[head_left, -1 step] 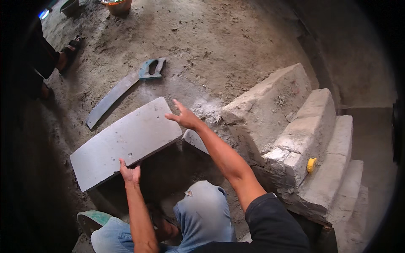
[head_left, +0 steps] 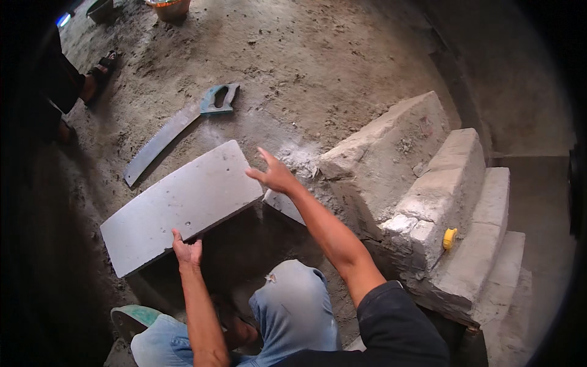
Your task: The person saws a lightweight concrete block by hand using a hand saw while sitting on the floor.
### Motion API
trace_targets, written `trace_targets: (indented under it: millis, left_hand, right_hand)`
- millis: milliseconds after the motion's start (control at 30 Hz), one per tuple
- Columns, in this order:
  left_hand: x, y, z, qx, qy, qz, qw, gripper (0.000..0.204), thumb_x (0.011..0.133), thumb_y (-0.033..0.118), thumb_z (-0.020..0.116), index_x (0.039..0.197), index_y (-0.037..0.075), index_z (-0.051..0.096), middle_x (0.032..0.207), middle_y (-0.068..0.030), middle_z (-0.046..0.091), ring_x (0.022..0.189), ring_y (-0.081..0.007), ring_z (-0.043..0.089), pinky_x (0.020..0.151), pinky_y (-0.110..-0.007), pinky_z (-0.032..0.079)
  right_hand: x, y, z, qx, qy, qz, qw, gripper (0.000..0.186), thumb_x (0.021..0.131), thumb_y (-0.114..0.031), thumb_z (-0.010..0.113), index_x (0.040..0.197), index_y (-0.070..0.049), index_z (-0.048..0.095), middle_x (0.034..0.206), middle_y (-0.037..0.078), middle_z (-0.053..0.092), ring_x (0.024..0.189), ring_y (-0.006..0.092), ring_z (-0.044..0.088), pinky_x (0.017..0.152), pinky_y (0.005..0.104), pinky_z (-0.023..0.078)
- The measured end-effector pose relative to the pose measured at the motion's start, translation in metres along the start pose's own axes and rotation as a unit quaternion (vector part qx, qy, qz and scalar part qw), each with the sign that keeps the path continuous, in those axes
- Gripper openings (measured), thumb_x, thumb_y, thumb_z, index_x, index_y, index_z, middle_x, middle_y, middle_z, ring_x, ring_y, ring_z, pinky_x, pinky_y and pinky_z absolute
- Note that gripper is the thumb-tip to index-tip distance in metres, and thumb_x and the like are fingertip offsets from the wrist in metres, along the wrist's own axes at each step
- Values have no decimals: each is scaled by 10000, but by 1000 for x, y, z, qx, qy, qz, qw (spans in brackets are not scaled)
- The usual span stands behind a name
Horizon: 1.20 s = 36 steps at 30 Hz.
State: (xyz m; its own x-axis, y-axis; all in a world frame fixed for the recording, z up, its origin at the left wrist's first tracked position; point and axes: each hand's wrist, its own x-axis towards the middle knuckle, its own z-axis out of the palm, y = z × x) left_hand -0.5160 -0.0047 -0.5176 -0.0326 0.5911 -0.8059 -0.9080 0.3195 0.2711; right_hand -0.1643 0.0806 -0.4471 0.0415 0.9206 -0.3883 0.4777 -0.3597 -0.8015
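A pale grey aerated concrete block (head_left: 177, 202) lies tilted in front of me, its broad smooth face up. My left hand (head_left: 188, 252) grips its near long edge, thumb on top and fingers hidden beneath. At the right end of the block is my right hand (head_left: 276, 177), open with fingers apart; whether a fingertip touches the edge I cannot tell. Beyond the block, a handsaw (head_left: 162, 144) with a teal and grey handle rests on the dusty ground. A second pale block (head_left: 284, 205) shows partly under my right forearm.
Stepped courses of dusty blocks (head_left: 455, 202) rise on the right, with a yellow tape measure (head_left: 450, 238) on them. A green-rimmed container (head_left: 137, 314) sits by my knee. Another person's sandalled foot (head_left: 103, 68) is at far left. An orange bucket (head_left: 170, 9) and a dark bucket (head_left: 99, 11) stand behind.
My right hand has shifted slightly right, drawing its thumb back from over the block's end. My left hand and the block stay almost where they were.
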Motion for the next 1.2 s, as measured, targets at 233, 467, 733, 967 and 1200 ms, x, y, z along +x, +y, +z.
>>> trace_targets:
  millis: [233, 467, 733, 967, 1200]
  left_hand:
    - [-12, -27, 3, 48, 50, -7, 998, 652, 1003, 429, 506, 1488, 42, 308, 1561, -164, 294, 1437, -351, 289, 1199, -537, 176]
    - [-40, -63, 15, 225, 209, 44, 951, 826, 885, 519, 619, 1474, 29, 311, 1513, -146, 340, 1355, -330, 371, 1140, -516, 261]
    - [-103, -135, 67, 537, -157, -116, 821, 769, 891, 544, 639, 1459, 77, 413, 1341, -102, 542, 1165, -243, 532, 1004, -443, 395]
    - [-120, -152, 87, 518, -334, -117, 779, 933, 883, 378, 734, 1543, 17, 181, 1440, -213, 461, 1308, -287, 474, 1070, -422, 395]
    - [-139, -154, 106, 541, -274, -4, 795, 992, 777, 272, 841, 1476, -87, 236, 1346, -225, 523, 1228, -264, 537, 1050, -356, 419]
  right_hand:
    - [-138, 104, -10, -425, 34, 22, 904, 1195, 628, -399, 857, 1566, -206, 142, 1466, 224, 343, 1327, 452, 352, 1071, 567, 322]
    - [-150, 101, -29, -254, 67, 81, 961, 1110, 623, -317, 861, 1537, -113, 266, 1370, 231, 454, 1261, 398, 468, 1061, 474, 370]
    - [-168, 80, -38, 345, 20, 162, 924, 920, 757, -279, 784, 1482, 46, 319, 1363, 189, 526, 1184, 260, 560, 1007, 365, 456]
    - [-144, 66, -9, 572, -108, 137, 801, 633, 860, -317, 664, 1350, 29, 464, 1217, 163, 613, 1052, 268, 643, 913, 420, 536]
    - [-145, 54, -4, 634, -91, 162, 751, 618, 846, -338, 634, 1326, 29, 502, 1176, 199, 646, 1020, 330, 669, 920, 450, 546]
